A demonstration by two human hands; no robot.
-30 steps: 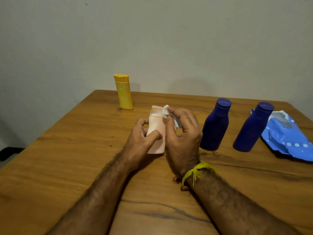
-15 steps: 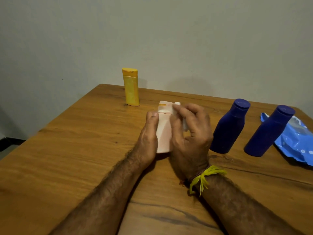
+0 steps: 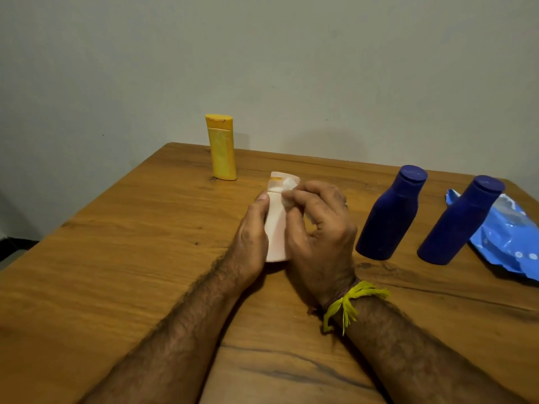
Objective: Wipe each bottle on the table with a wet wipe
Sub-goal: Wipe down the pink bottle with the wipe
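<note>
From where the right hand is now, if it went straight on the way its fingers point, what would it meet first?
The right hand points left, its fingers pressing the wet wipe on the pink bottle. It is already against that bottle; the left hand holds the far side.

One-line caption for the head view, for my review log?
Left hand steadies an upright pink bottle while the right hand rubs a wet wipe near its cap.
</note>
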